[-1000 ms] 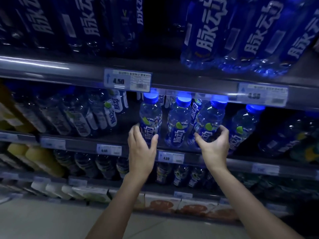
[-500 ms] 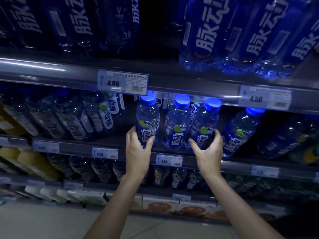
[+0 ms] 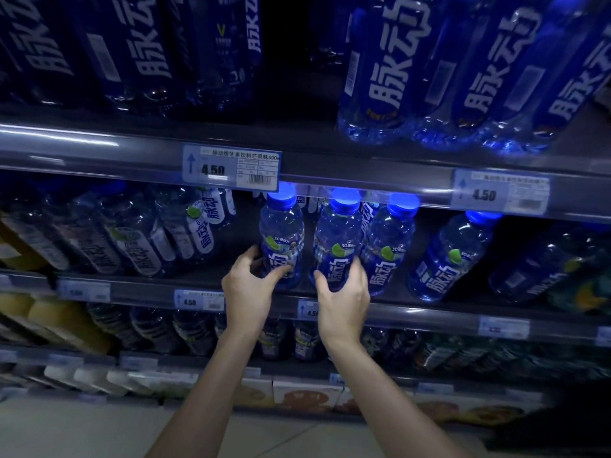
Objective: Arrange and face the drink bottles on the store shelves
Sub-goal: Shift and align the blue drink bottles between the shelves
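While both gripped bottles stand upright at the front edge of the middle shelf (image 3: 429,314), their long axes run vertical, blue caps up under the shelf above and white-lettered labels facing out. The left hand (image 3: 249,287) curls round the lower part of the leftmost bottle (image 3: 281,236), thumb across the label, fingers behind its left side. The right hand (image 3: 345,295) grips the second bottle (image 3: 337,239) low down, thumb on its left, fingers wrapped round its right side, just beside the third bottle (image 3: 390,242). A fourth bottle (image 3: 453,256) stands apart further right.
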Motion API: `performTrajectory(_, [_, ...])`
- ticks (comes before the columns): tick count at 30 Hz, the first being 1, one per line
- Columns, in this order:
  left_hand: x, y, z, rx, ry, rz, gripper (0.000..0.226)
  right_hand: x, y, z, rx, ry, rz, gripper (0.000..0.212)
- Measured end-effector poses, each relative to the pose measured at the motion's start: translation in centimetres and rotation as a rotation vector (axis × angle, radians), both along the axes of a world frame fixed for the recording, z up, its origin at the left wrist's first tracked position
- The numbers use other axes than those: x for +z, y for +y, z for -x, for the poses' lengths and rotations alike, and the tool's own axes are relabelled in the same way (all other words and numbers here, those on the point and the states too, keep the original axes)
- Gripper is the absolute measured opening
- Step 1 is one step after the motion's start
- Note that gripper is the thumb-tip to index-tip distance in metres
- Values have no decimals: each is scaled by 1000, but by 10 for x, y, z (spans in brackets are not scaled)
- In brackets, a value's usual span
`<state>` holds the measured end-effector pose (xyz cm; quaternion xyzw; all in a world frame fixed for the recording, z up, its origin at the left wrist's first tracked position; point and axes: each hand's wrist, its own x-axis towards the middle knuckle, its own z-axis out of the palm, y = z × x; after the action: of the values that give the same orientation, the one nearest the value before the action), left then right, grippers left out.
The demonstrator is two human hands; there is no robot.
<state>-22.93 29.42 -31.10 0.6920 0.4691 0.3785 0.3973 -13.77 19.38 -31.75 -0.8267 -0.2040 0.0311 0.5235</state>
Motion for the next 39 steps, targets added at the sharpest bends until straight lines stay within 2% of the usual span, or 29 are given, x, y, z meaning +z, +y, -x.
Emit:
performTrajectory(6, [3, -7, -7, -61, -52, 24, 52, 1, 0, -9, -78, -16, -65, 58])
performTrajectory(14, [3, -10, -5, -83, -53, -10, 39, 3, -2, -10, -63, -25, -57, 55])
performTrajectory(19, [2, -20, -7, -56, -4, 19, 57, 5, -16, -11, 21, -53, -32, 58])
performTrajectory(23, [-2, -42, 0, 78, 65, -31, 53, 1, -51, -22, 16, -168, -32, 39])
performTrajectory(26, [-6, -61, -1, 42, 47, -46, 40, -4, -81, -43, -63, -187, -55, 33])
performTrajectory(30, [-7, -87, -20, -72, 13, -105, 33, -7, -106, -77, -212, -153, -54, 40])
performTrajectory(34, [-11, -111, -45, -126, 36, -94, 41, -8, -116, -106, -300, -101, -52, 59])
performTrajectory(39, [-25, -129, -64, -194, 368, -275, 47, -6, -114, -128, -246, -73, -21, 70])
